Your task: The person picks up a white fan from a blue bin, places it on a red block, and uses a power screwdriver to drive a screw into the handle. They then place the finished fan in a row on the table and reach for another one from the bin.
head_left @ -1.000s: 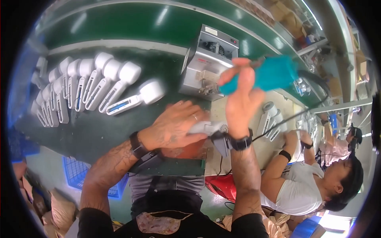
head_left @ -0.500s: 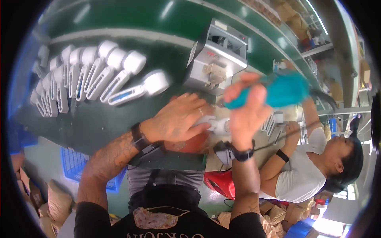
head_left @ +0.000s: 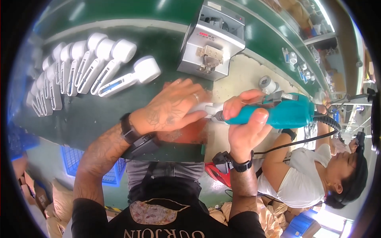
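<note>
In my right hand [head_left: 248,123] is a teal electric screwdriver [head_left: 283,111], lying nearly level with its tip toward the left. A black coiled cord [head_left: 331,125] runs from its rear end. My left hand [head_left: 170,105] grips a white plastic part [head_left: 205,108] against the bench, over a reddish patch [head_left: 184,135]. The screwdriver's tip is at this part; whether it touches a screw is hidden. Much of the part is covered by my left fingers. To the left, several white round-headed handheld devices [head_left: 119,63] lie fanned out in a row.
A grey metal machine [head_left: 212,43] stands at the back centre. Beside it, a white round-headed piece [head_left: 269,84] lies on the pale board [head_left: 242,73]. A co-worker in a white shirt [head_left: 305,170] sits at the right. A blue crate [head_left: 75,160] is below the bench at left.
The screwdriver has come down and left, its tip now at the white part. My left hand still holds that part. The view has shifted slightly.
</note>
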`<move>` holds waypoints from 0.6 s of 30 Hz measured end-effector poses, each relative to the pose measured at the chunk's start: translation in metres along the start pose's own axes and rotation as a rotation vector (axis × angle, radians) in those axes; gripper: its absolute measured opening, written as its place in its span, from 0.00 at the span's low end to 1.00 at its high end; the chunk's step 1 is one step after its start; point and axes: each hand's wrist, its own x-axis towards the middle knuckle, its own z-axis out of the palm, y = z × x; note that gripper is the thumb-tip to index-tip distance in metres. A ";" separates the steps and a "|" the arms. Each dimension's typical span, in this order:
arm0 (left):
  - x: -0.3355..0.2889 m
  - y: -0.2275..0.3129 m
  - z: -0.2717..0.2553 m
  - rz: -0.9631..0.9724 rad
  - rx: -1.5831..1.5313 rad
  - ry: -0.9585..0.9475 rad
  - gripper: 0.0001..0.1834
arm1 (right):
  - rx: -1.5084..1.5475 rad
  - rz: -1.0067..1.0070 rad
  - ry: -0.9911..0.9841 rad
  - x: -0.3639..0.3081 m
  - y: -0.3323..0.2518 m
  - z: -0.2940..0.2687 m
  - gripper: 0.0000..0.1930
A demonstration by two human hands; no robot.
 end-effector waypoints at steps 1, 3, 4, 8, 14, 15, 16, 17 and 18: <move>0.000 -0.001 0.001 0.004 0.005 0.003 0.20 | 0.005 0.002 -0.005 -0.001 0.003 0.000 0.33; 0.000 -0.002 0.002 -0.003 0.002 0.000 0.20 | 0.011 0.013 -0.006 -0.002 0.009 0.001 0.32; -0.001 -0.001 0.001 -0.011 -0.002 -0.002 0.19 | 0.032 0.014 -0.014 -0.003 0.008 0.002 0.30; 0.003 -0.004 0.002 0.009 0.005 0.016 0.19 | 0.092 0.011 -0.063 -0.001 0.010 0.003 0.27; 0.010 0.000 0.002 0.063 0.043 0.031 0.19 | 0.107 0.003 -0.044 0.000 0.009 -0.001 0.23; 0.011 0.002 0.002 0.058 0.044 0.014 0.20 | 0.105 0.008 -0.051 0.001 0.007 -0.002 0.22; 0.009 0.003 -0.001 0.045 0.061 0.005 0.20 | 0.126 -0.011 -0.063 -0.001 0.009 -0.002 0.22; 0.009 0.003 -0.002 0.041 0.096 0.019 0.20 | 0.107 0.001 -0.014 -0.004 0.013 -0.004 0.21; 0.009 0.006 0.001 0.038 0.079 0.006 0.20 | 0.091 0.014 0.032 -0.007 0.013 -0.007 0.21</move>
